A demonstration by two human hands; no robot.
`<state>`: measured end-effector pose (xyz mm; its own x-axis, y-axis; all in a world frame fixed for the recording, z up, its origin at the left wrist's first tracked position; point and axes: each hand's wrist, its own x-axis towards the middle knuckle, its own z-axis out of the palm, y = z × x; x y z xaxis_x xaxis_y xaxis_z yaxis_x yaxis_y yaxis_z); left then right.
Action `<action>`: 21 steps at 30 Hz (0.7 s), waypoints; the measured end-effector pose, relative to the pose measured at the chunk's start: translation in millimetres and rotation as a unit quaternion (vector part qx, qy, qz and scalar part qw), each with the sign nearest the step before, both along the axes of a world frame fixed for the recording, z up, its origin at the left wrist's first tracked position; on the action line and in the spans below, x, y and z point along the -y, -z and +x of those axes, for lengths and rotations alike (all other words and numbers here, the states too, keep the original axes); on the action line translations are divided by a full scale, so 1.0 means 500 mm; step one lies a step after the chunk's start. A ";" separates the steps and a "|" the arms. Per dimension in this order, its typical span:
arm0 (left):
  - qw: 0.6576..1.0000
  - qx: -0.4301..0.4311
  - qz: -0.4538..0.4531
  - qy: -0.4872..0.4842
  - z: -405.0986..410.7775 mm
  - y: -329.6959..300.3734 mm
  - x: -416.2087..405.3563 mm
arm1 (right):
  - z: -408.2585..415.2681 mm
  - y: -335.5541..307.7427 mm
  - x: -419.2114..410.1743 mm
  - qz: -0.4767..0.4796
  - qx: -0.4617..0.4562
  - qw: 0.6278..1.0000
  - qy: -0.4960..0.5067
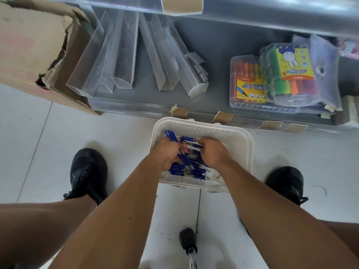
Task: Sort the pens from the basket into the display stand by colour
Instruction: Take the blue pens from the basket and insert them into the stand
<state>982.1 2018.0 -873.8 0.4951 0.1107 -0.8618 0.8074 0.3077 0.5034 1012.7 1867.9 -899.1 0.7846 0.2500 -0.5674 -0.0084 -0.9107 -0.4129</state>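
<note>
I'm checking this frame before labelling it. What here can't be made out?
- Head view: both hands, left hand and right hand, cover many pens in the basket, so no count.
- Right hand's fingers curl out of sight.
- The marker boxes: print too small.
- The cardboard box: cut off by the left edge.

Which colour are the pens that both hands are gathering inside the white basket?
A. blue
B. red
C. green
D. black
A: the pens in the white basket, which the left hand and the right hand grip, all show blue barrels.
</note>
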 end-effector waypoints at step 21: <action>0.999 -0.029 -0.019 -0.004 -0.008 -0.008 0.002 | 0.004 0.054 0.002 -0.061 0.020 0.997 -0.046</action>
